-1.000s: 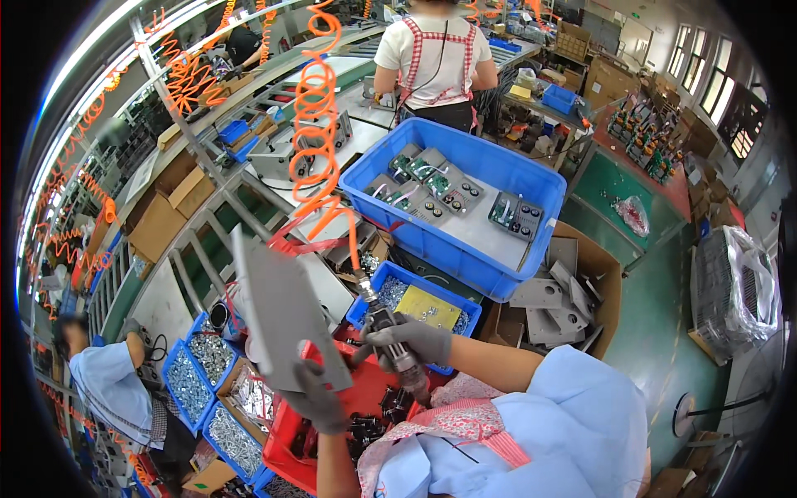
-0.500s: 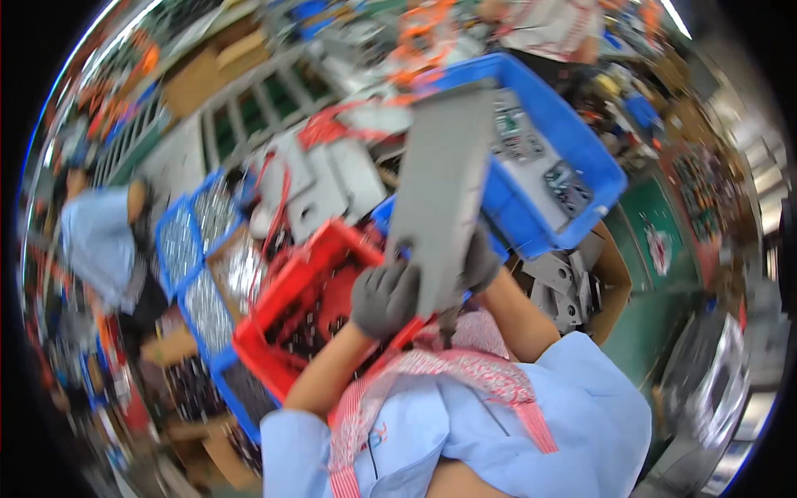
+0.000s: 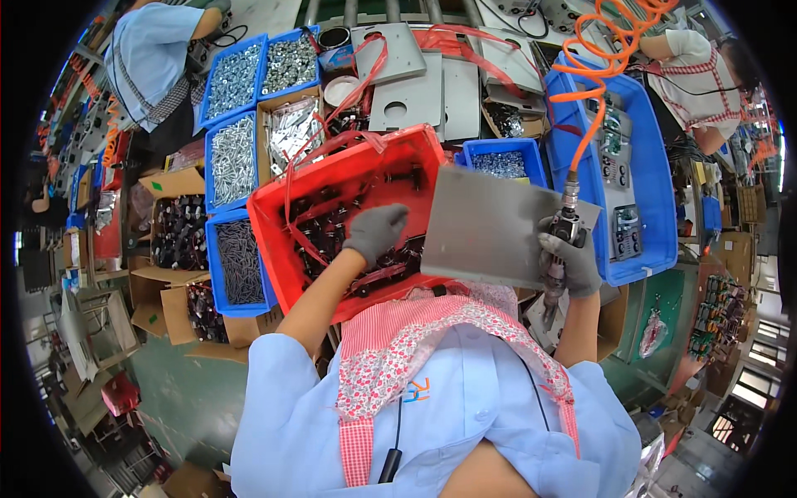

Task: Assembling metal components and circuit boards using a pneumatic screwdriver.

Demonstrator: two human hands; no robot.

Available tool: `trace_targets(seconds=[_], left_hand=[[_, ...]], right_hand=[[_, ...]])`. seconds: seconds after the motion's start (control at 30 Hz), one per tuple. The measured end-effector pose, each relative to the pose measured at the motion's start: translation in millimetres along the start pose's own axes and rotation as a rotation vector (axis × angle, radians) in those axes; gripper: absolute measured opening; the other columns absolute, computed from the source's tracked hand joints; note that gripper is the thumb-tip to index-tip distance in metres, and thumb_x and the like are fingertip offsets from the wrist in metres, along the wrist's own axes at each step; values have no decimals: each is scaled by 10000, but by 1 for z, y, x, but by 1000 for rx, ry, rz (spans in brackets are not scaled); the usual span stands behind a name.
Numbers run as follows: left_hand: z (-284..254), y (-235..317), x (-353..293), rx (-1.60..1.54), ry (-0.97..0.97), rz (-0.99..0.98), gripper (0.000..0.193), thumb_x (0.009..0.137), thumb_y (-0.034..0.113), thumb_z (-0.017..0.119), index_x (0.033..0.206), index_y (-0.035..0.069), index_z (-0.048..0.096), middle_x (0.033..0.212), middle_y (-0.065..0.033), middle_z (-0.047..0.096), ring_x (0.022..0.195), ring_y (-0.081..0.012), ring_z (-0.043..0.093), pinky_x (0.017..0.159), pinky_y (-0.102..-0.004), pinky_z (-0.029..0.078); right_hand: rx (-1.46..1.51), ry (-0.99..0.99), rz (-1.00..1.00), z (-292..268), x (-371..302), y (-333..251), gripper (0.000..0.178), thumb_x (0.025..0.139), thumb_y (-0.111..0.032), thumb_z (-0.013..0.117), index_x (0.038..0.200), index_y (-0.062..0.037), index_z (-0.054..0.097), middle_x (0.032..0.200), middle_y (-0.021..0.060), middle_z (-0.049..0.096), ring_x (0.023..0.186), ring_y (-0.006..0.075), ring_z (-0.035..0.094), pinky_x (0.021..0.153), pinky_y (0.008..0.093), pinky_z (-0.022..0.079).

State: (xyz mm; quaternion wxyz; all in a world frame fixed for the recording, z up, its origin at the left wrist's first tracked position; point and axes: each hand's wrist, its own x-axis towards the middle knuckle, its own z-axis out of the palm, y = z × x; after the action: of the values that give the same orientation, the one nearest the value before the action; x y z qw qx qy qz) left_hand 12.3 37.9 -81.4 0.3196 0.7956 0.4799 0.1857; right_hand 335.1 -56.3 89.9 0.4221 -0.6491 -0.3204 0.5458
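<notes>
My left hand (image 3: 378,231), in a grey glove, hangs over a red bin (image 3: 274,203) of small dark parts. Its fingers are curled together; whatever they may hold is hidden. A pneumatic screwdriver (image 3: 556,278) is gripped in my right hand (image 3: 577,257), also gloved, its bit pointing down. An orange coiled air hose (image 3: 591,124) joins its top. Flat grey sheet-metal panel (image 3: 490,228) lies between my hands, overlapping the red bin's right side. My right hand is at the panel's right edge, and I cannot tell whether it also grips the panel.
Blue bins of screws (image 3: 232,158) and other small hardware line the left. Behind are stacked metal plates (image 3: 407,104) with red straps. A large blue bin (image 3: 656,207) holding panel assemblies stands at right. Co-workers are at far left (image 3: 149,58) and far right (image 3: 697,83).
The panel has gone from steeply raised between both hands to a lower, flatter pose. My left hand has left it and moved over the red bin. The screwdriver now shows plainly in my right hand.
</notes>
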Motion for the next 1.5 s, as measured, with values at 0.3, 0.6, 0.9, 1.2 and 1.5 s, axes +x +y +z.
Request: trace_targets(seconds=[0.3, 0.6, 0.9, 1.2, 1.5], left_hand=[[38, -32, 93, 443, 60, -109, 174, 852, 247, 555, 972, 143, 623, 909, -130, 659, 868, -344, 644, 727, -461, 513], [45, -36, 91, 90, -148, -371, 269, 861, 294, 578, 1052, 107, 610, 945, -138, 678, 854, -264, 679, 660, -371, 525], [-43, 70, 25, -1409, -56, -451, 214, 878, 170, 610, 1019, 11, 629, 898, -62, 669, 751, -143, 651, 610, -261, 522], [-8, 54, -5, -1547, -364, -245, 383, 950, 291, 521, 1234, 36, 549, 1094, -51, 626, 951, -157, 604, 819, -305, 499], [-41, 99, -15, -1805, -433, -445, 792, 870, 639, 481, 1383, 44, 379, 1332, -116, 474, 1181, -244, 488, 1001, -374, 397]], right_hand=[[30, 75, -11, 7, -4, 19, 207, 741, -53, 680, 931, -19, 605, 699, 19, 598, 526, 93, 563, 489, 224, 437], [26, 144, 21, 3, -19, 18, 204, 746, -69, 692, 927, -26, 609, 690, 9, 593, 537, 93, 555, 504, 232, 437], [238, 101, 5, 10, 5, 26, 176, 760, -61, 653, 919, -11, 600, 670, 39, 598, 465, 124, 567, 446, 264, 474], [232, 15, 6, 33, 17, 8, 167, 758, -108, 667, 885, -28, 595, 614, 45, 576, 464, 129, 553, 449, 283, 481], [232, 79, 38, 27, 16, 27, 171, 783, -113, 663, 917, -19, 614, 627, 50, 590, 472, 133, 563, 443, 283, 476]])
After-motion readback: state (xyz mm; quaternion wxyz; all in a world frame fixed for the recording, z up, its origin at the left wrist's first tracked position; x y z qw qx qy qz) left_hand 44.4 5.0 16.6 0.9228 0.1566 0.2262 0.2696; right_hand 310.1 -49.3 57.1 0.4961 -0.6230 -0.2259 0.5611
